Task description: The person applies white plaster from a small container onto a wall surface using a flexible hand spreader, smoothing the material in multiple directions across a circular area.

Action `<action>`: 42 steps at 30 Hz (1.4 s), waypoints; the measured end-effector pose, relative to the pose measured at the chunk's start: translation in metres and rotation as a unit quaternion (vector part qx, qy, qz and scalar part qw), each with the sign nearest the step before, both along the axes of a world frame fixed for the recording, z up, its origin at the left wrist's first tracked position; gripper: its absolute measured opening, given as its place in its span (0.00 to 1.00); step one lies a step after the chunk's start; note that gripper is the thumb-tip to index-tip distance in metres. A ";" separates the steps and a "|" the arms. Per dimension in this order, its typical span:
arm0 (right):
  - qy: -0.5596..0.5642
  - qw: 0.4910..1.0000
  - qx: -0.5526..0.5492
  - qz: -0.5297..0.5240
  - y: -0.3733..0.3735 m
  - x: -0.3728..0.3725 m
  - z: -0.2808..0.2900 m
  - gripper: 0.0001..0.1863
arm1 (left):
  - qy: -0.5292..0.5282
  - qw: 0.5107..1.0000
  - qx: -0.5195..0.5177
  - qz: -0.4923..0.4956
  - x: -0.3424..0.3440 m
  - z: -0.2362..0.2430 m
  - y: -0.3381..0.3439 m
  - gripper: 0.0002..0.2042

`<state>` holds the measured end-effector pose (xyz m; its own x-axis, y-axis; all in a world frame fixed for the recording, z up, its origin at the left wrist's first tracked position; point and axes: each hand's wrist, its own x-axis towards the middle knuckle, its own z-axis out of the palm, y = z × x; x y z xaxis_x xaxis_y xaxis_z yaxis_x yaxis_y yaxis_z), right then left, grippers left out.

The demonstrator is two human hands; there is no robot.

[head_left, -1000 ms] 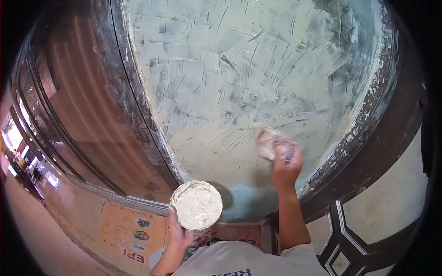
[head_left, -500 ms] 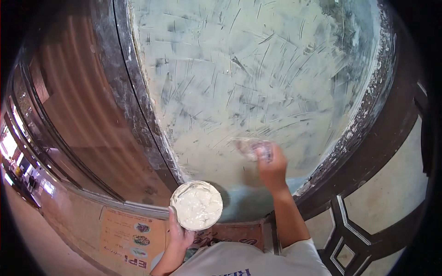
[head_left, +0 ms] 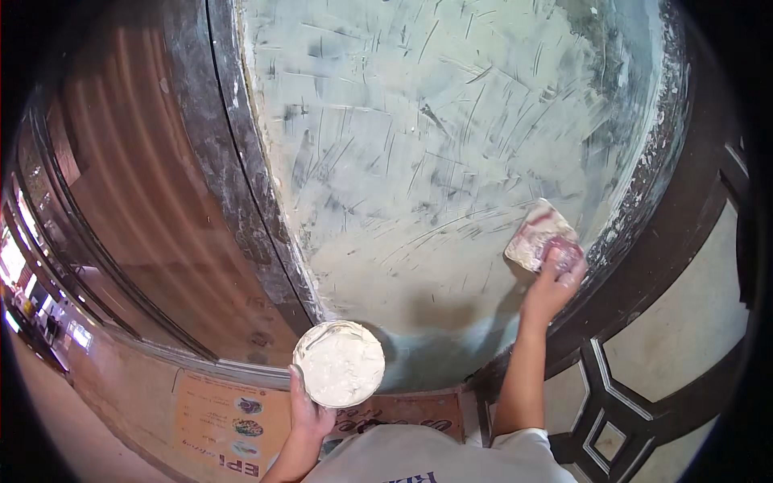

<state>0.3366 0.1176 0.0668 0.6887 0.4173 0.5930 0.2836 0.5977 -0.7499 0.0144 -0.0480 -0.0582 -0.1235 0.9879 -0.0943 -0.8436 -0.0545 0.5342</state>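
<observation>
A round tub of creamy white putty point(head_left: 338, 366) is held level in my left hand point(head_left: 309, 410), its thumb against the rim and the other fingers hidden beneath. Higher and to the right, my right hand point(head_left: 557, 278) grips a flat putty spreader point(head_left: 538, 231) smeared with white and reddish paste. The blade lies at the wall panel point(head_left: 419, 177), close to its right border; whether it touches all along the edge I cannot tell. Pale putty with many dark streaks covers the panel, and a bluish-green band shows along its bottom.
Left of the panel stands a dark frame point(head_left: 241, 177) beside a brown glossy surface point(head_left: 145, 185). Dark woodwork with pale inset panels point(head_left: 676, 322) borders the right. An orange printed sheet point(head_left: 229, 423) lies at the lower left, by the tiled floor point(head_left: 105, 362).
My right hand has swept the spreader rightward and slightly up, from the panel's lower middle to its right border. The tub in my left hand has shifted slightly left.
</observation>
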 end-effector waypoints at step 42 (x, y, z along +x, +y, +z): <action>-0.488 0.838 0.025 0.242 -0.059 0.020 -0.118 0.17 | -0.058 0.998 -0.004 0.012 0.128 0.011 0.001 0.35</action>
<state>0.3570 0.0587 -0.0511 -0.3770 0.4656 0.8007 0.4623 0.8437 -0.2729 0.1425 -0.0466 -0.0474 -0.1358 0.9837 -0.1179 -0.8983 -0.0721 0.4334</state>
